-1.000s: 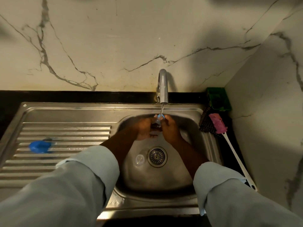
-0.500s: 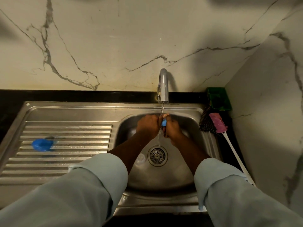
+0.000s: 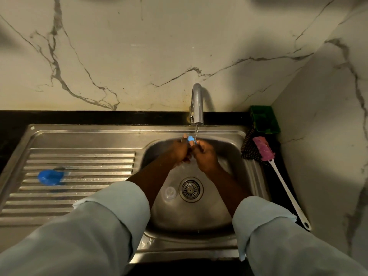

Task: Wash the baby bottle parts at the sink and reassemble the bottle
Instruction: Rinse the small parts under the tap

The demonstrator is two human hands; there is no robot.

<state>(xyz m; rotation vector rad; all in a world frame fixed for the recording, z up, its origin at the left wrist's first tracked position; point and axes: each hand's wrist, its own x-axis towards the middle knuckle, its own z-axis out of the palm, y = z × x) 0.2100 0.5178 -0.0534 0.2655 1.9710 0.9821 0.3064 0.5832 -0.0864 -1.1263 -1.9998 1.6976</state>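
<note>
Bottle part (image 3: 190, 138), small, blue: pinched between left hand (image 3: 180, 151) and right hand (image 3: 205, 156) under the tap (image 3: 197, 104) stream. Step, likely: rinsing. Next: set aside, fetch clear piece (image 3: 169, 192) by drain.

Two arms in view, both in long pale blue-grey sleeves of a plain woven shirt fabric, no pattern or print seen. Left sleeve (image 3: 83, 232) rolled back into a thick folded cuff near the elbow, cuff edge lighter than the rest. Right sleeve (image 3: 282, 242) rolled the same way, its cuff with a paler turned-out edge and a small corner sticking out at the lower side. Forearms bare below the cuffs. Left hand (image 3: 180, 150) and right hand (image 3: 205, 156) bare, no gloves; no watch, ring or band can be made out. Fabric looks loose, with soft creases.
</note>
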